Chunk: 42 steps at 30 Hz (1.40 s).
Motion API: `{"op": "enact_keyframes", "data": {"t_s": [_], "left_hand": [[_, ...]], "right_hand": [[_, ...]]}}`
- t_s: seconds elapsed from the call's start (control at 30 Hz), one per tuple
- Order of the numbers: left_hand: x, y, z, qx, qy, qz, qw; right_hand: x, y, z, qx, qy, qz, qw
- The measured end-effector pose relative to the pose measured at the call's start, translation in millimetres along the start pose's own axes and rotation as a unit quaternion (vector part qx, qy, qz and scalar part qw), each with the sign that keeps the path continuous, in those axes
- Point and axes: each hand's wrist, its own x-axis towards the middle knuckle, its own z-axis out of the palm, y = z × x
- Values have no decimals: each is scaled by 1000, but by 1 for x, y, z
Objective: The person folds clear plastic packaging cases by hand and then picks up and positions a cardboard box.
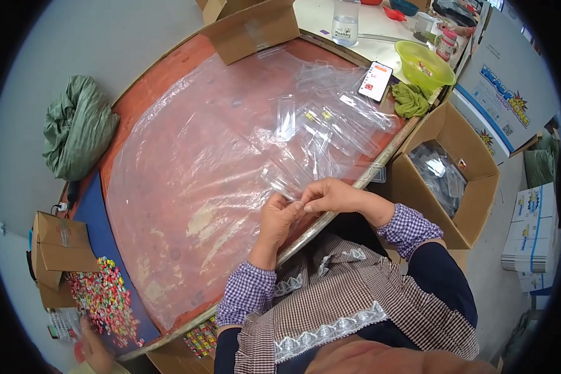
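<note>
My left hand (pixel 280 218) and my right hand (pixel 331 196) meet near the table's front edge, fingers pinched together. Between them is the near end of a long, clear plastic box (pixel 283 182), which points away from me; its exact shape is hard to make out against the sheet. Just beyond lies a loose pile of similar clear plastic boxes (pixel 340 128), a few with small yellow marks. Under my hands and the boxes, a transparent plastic sheet (pixel 187 149) covers the red tabletop (pixel 144 81).
At right, an open carton (pixel 489 187) holds more clear plastic pieces (pixel 439 174). A phone (pixel 376 81), green cloth (pixel 410 100) and green basin (pixel 427 65) line the far right edge. Small colourful pieces (pixel 109 299) lie heaped at lower left, near another person's hand (pixel 93 346).
</note>
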Motion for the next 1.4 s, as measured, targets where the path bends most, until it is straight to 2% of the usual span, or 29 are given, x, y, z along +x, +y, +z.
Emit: {"op": "enact_keyframes", "data": {"t_s": [0.1,0.27,0.3,0.33,0.4,0.47,0.53,0.67,0.8,0.83,0.93,1.0,1.1,1.2,1.4], "left_hand": [[-3,7,8,15,-11,-25,1000],[-2,9,14,11,7,-26,1000],[-1,8,12,12,27,-25,999],[0,6,10,11,47,-24,999],[0,5,10,11,64,-26,998],[-1,9,12,51,72,-43,995],[-1,13,14,74,69,-52,993],[-2,12,15,126,83,-77,986],[2,9,13,88,55,-71,992],[2,10,12,93,51,-76,992],[3,11,11,103,41,-86,990],[3,10,10,69,35,-100,992],[5,11,12,52,33,-101,993],[5,12,14,48,31,-85,995],[6,8,10,47,22,-92,994]], "right_hand": [[-3,5,-4,59,-8,26,998],[-3,7,-8,23,15,30,999],[-3,4,-12,-206,129,-79,967],[-5,-2,-18,-420,234,-181,858],[-8,-26,-49,-533,359,-208,737],[-18,-42,-89,-588,364,-181,700],[-22,-38,-147,-437,436,-99,780],[-32,-48,-252,-144,585,-27,797],[-22,-18,-318,-94,649,37,754],[-17,-13,-327,-92,649,37,754],[-4,-2,-352,-93,633,122,759],[3,0,-364,-82,631,147,757],[9,2,-370,-62,624,200,753],[9,-10,-356,-61,561,240,790],[9,-6,-364,-8,551,251,796]]}}
